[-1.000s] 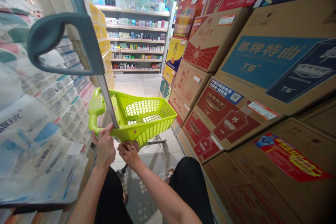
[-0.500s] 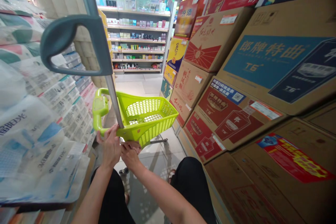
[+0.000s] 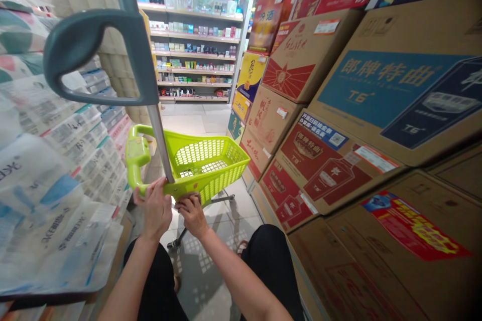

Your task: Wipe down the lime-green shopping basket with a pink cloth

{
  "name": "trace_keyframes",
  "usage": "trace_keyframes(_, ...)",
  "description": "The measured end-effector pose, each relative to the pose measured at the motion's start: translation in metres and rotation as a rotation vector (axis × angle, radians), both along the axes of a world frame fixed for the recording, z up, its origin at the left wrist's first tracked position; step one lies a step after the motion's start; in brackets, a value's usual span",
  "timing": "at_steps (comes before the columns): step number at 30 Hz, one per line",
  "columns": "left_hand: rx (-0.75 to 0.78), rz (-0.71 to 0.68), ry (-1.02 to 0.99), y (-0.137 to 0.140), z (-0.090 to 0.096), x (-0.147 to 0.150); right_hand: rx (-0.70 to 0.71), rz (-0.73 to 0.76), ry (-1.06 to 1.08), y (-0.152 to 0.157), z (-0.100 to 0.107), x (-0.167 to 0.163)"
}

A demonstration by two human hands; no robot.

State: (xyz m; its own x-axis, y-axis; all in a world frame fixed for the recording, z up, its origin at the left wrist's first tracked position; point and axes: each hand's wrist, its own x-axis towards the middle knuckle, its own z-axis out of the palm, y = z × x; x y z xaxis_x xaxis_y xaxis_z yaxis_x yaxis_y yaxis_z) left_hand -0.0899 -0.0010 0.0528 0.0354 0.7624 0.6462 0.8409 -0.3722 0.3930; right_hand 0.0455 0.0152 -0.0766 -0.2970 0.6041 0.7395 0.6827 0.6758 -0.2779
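A lime-green child-sized shopping cart [image 3: 226,168] stands before me, its basket pointing to the right. My left hand [image 3: 156,213] is closed over the near edge of its frame, beside the foot of a metal pole [image 3: 162,145]. To its right, my right hand [image 3: 194,216] presses a crumpled brownish cloth [image 3: 187,199] against the near side of the cart; the curled fingers partly hide it. On the pole, above both hands, sits a grey loop handle [image 3: 145,60]. No goods show inside the basket.
Stacked cardboard boxes [image 3: 361,175] wall the right side. Wrapped tissue packs [image 3: 48,205] line the left. Shelves of small goods [image 3: 196,55] stand at the far end of the tiled aisle [image 3: 188,115]. My knees [image 3: 269,261] flank the cart's near end.
The cart and pole have shifted slightly left in view. My right hand has moved slightly right along the cart's side with the cloth; my left hand keeps its hold.
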Motion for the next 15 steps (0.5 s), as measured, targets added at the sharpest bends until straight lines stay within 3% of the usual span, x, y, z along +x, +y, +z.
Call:
trace_keyframes(4,-0.014,0.041,-0.021,0.003,0.000,-0.003,0.002,-0.090,0.192,0.013,0.028,-0.011)
trace_keyframes(6,-0.020,0.040,-0.023,0.002,0.002,-0.005,-0.005,-0.118,0.203,0.012,0.018,-0.014)
trace_keyframes(11,-0.014,0.029,-0.035,0.001,0.006,-0.009,-0.085,-0.018,-0.003,-0.003,-0.039,-0.009)
trace_keyframes(13,-0.009,0.042,-0.030,0.002,0.006,-0.011,-0.130,-0.025,0.016,-0.005,-0.043,-0.010)
trace_keyframes(15,0.003,0.065,-0.027,0.004,0.004,-0.011,-0.141,-0.052,0.096,-0.001,-0.030,-0.016)
